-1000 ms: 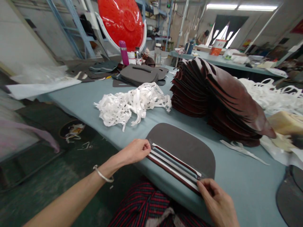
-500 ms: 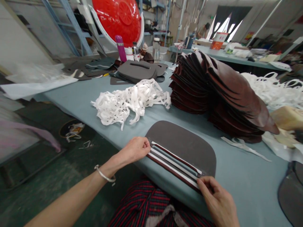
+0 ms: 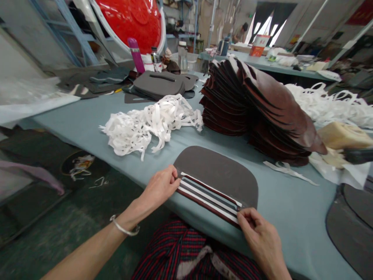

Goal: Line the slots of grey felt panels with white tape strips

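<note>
A dark grey half-oval leather piece (image 3: pixel 217 173) lies at the near edge of the blue-grey table (image 3: pixel 279 210). White tape strips (image 3: pixel 208 196) run along its folded straight edge, with dark red showing between them. My left hand (image 3: pixel 159 188) pinches the left end of that edge, fingers closed. My right hand (image 3: pixel 259 237) pinches the right end, fingers curled on the strip.
A heap of peeled white paper strips (image 3: pixel 151 124) lies behind. A tall fanned stack of dark red leather pieces (image 3: pixel 256 105) stands at right. More white strips (image 3: pixel 329 103), grey pieces (image 3: pixel 159 83), a pink bottle (image 3: pixel 135 54) and a red fan (image 3: pixel 128 19) sit farther back.
Both hands keep their grip on the ends of the folded edge. The view has shifted a little right and down, so everything sits further left in the picture.
</note>
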Demonstrator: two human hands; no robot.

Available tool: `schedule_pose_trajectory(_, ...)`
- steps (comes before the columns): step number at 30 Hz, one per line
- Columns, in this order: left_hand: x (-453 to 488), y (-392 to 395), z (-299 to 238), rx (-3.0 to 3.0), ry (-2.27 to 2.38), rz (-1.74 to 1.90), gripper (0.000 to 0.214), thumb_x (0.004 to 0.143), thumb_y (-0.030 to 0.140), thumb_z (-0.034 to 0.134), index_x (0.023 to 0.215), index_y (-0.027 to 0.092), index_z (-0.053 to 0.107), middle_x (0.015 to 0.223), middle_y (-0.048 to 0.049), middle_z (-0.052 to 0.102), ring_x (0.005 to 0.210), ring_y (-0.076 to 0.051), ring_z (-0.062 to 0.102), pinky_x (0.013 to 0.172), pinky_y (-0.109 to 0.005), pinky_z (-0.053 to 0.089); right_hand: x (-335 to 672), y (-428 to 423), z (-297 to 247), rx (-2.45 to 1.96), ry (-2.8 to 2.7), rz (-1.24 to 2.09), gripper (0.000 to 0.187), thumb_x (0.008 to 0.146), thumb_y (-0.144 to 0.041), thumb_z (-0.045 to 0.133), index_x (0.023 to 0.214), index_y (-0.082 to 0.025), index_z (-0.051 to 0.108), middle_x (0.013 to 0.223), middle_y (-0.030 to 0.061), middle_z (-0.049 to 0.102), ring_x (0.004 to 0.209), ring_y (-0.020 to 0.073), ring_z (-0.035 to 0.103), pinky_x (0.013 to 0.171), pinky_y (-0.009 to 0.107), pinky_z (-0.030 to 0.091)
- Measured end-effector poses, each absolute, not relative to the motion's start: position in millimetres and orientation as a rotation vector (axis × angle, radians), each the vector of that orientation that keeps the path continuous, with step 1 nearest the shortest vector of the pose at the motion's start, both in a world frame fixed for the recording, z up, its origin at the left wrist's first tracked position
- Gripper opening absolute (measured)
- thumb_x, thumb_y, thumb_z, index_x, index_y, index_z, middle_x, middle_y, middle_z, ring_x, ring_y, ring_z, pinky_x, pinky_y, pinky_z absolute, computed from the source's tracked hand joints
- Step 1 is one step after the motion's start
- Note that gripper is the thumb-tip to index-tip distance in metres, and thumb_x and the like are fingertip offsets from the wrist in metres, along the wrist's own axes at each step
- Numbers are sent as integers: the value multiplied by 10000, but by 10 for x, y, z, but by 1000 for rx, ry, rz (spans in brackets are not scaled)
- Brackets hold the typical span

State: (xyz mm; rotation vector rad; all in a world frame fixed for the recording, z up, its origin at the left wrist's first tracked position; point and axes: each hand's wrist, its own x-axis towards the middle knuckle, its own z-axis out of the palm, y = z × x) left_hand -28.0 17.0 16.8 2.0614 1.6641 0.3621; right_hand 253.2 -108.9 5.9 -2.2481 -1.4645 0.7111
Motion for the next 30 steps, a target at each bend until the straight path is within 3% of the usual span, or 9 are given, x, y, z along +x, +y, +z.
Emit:
schedule_pose_trajectory(5, -244, -58, 66, 2523, 1543, 533, 187, 896, 161, 409, 934, 187, 590, 938, -62, 628, 886, -215, 549, 804, -357, 395, 2478, -1075, 114, -2257, -1454, 630, 232, 812, -413, 478, 678, -238, 553, 552, -50, 522, 540, 129, 502, 546, 236, 312)
schedule_pose_trajectory(8, -298, -156, 4, 2671, 1481, 476, 258, 902, 151, 409, 1067, 196, 603, 1056, -82, 629, 989, -245, 539, 817, -380, 393, 2470, -1055, 128, -2281, -1442, 612, 177, 798, -346, 504, 666, -235, 545, 522, -65, 503, 513, 113, 486, 527, 226, 286)
schedule_pose_trajectory(13, -329, -308, -39, 2861, 1429, 337, 428, 908, 327, 480, 1336, 315, 474, 1241, -100, 560, 1148, -305, 485, 824, -409, 405, 2465, -1043, 135, -2299, -1435, 591, 155, 796, -310, 515, 666, -228, 541, 515, -74, 516, 501, 98, 493, 518, 216, 267)
schedule_pose_trajectory(16, -283, -394, -54, 2896, 1454, 296, 509, 883, 355, 516, 1378, 387, 404, 1292, -113, 519, 1165, -338, 469, 827, -450, 408, 2443, -1031, 168, -2319, -1438, 577, 154, 793, -295, 508, 660, -223, 539, 517, -69, 523, 504, 96, 498, 520, 213, 264)
schedule_pose_trajectory(20, -228, -473, -84, 2865, 1523, 290, 502, 876, 352, 520, 1369, 368, 428, 1329, -142, 485, 1195, -362, 446, 855, -506, 398, 2403, -1025, 199, -2394, -1469, 498, 131, 785, -275, 508, 670, -217, 533, 514, -64, 521, 489, 95, 478, 515, 214, 259)
schedule_pose_trajectory(24, -208, -476, -83, 2840, 1536, 287, 500, 875, 353, 527, 1366, 355, 434, 1359, -153, 465, 1226, -369, 428, 870, -513, 399, 2335, -1033, 196, -2363, -1645, 289, 103, 813, -207, 474, 804, -201, 576, 639, -31, 553, 545, 107, 488, 525, 214, 304)
schedule_pose_trajectory(27, -172, -379, -55, 2835, 1477, 290, 510, 867, 357, 554, 1362, 351, 435, 1369, -149, 463, 1268, -355, 397, 913, -506, 389, 2211, -952, 186, -2081, -1929, 120, 295, 848, -114, 406, 1046, -192, 610, 920, 50, 577, 755, 139, 543, 631, 223, 400)
schedule_pose_trajectory(30, -116, -197, -24, 2818, 1422, 319, 467, 868, 377, 560, 1325, 332, 480, 1374, -138, 464, 1281, -340, 390, 951, -496, 378, 2048, -794, 154, -1863, -2163, 92, 393, 859, -99, 417, 1205, -203, 572, 973, 74, 565, 851, 172, 535, 701, 251, 440)
